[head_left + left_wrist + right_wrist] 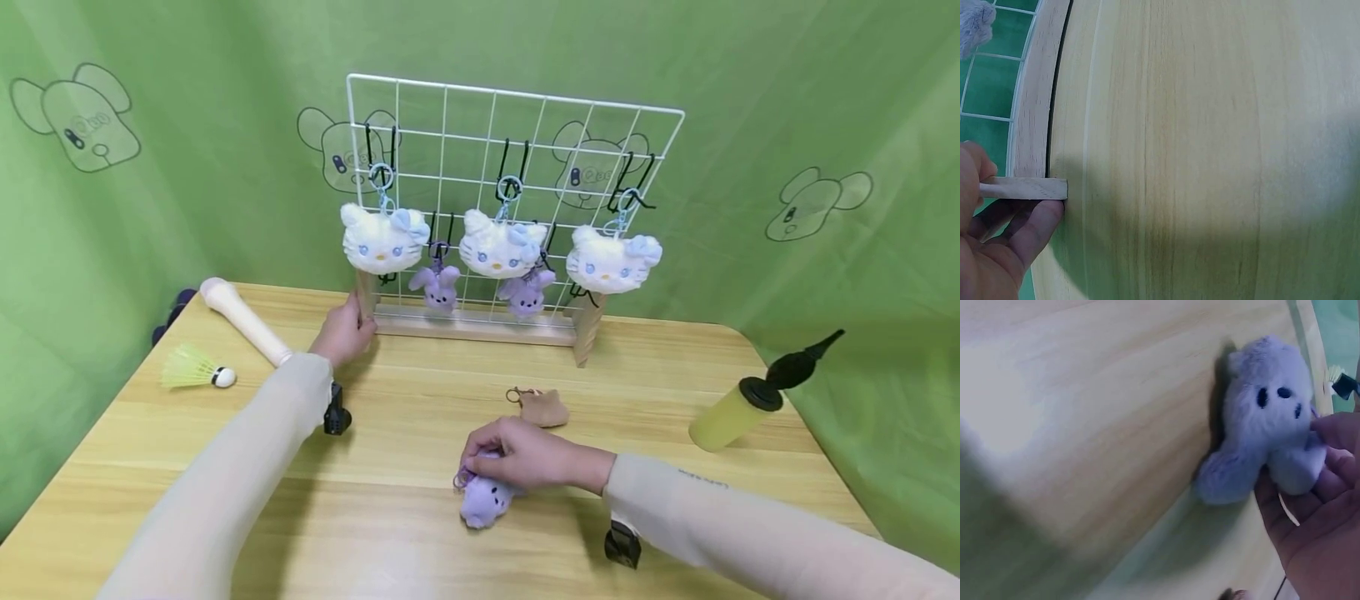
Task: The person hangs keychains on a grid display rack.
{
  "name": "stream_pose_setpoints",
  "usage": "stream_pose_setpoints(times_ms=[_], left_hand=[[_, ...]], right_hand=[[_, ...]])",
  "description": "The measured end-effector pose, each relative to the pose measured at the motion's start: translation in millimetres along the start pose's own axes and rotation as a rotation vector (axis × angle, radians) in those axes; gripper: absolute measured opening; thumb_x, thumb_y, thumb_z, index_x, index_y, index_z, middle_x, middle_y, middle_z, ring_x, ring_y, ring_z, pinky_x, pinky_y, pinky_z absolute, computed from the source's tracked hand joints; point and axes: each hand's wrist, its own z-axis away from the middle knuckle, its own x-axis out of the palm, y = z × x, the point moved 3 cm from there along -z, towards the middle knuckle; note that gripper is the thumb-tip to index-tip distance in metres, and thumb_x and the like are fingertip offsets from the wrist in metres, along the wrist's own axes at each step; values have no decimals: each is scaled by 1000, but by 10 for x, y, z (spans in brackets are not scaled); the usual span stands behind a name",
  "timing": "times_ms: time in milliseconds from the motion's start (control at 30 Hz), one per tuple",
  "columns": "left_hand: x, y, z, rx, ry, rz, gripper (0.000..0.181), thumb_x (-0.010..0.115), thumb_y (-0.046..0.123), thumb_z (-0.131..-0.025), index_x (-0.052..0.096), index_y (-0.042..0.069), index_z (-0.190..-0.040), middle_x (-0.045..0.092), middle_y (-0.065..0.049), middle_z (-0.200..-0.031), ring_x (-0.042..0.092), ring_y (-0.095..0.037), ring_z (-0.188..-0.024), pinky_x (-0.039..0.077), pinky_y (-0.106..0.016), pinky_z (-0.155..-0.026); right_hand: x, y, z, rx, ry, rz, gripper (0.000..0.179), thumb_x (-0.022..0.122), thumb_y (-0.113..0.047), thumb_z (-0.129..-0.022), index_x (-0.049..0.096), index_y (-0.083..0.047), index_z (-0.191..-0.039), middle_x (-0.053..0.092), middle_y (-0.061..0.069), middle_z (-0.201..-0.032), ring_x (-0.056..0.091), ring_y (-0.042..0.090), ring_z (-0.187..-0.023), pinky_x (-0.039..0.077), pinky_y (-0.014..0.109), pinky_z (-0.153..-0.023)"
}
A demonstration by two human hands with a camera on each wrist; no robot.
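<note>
My left hand [343,333] grips the left wooden foot [1029,187] of a white wire grid rack [472,325], fingers and thumb on either side of it. Lower on the table, my right hand [528,454] pinches a purple plush keychain [483,504] near its ring; in the right wrist view the plush's face and long ears show. Just beyond that hand lies a brown plush keychain [545,409] with a metal ring. From black hooks on the rack hang three white cat plush keychains [382,242], with two purple bunny keychains [441,292] lower down.
At the left lie a yellow-green shuttlecock [191,368] and a pale pink rod with a rounded end [247,317]. A yellow cylinder with a black nozzle [731,417] stands tilted in view at the right. Green cloth [825,100] hangs behind the table.
</note>
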Motion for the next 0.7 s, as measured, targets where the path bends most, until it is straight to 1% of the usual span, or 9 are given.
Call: stream_pose_setpoints(times_ms=[67,133,300,333,433,500,567,700], left_hand=[[-3,0,1,-3,0,1,59,46,7,-105,25,-8,-158,56,-41,-140,71,-43,-100,66,-47,-88],[-3,5,-1,-2,0,-1,60,46,7,-105,24,-8,-159,55,-40,-142,71,-44,-104,65,-49,-91],[-7,8,-9,0,3,-6,62,46,8,-105,23,-6,-161,53,-40,-146,69,-47,-112,63,-53,-99],[-8,5,-9,1,4,-6,62,46,8,-105,23,-6,-161,53,-40,-146,69,-47,-111,63,-53,-99],[-12,-1,-10,4,6,-10,62,47,7,-105,22,-6,-161,54,-40,-145,70,-47,-109,64,-52,-97],[-13,-4,-7,5,3,-5,62,47,7,-105,22,-7,-161,54,-41,-144,70,-46,-107,65,-50,-94],[-11,-5,-5,0,-2,2,63,47,7,-105,22,-6,-161,54,-40,-144,71,-45,-104,66,-48,-91],[-9,-9,-6,-9,-9,11,63,47,7,-105,22,-4,-162,56,-39,-142,71,-40,-97,67,-42,-82]], right_hand=[[-1,29,-14,20,18,-68,16,61,-10,-103,76,-3,-101,80,11,-100,68,0,-79,62,19,-70],[-6,47,-24,25,36,-112,16,60,-10,-103,75,-2,-102,80,14,-102,70,1,-82,62,18,-74],[-16,60,-57,-3,65,-177,18,58,-9,-104,73,1,-105,79,18,-106,69,2,-84,59,15,-75],[-16,60,-65,-5,66,-196,19,57,-9,-105,72,1,-106,79,19,-107,70,2,-86,60,15,-76],[-10,63,-96,-14,61,-265,21,54,-9,-107,70,5,-110,77,23,-111,72,3,-94,62,18,-86],[-8,65,-122,-20,67,-309,23,51,-9,-108,67,7,-113,75,26,-113,73,3,-96,62,19,-90],[-8,62,-151,-22,74,-355,25,48,-8,-109,65,9,-116,74,29,-114,73,3,-97,62,20,-92],[-32,47,-220,-27,115,-408,27,46,-8,-110,62,12,-118,72,32,-115,73,4,-96,62,20,-91]])
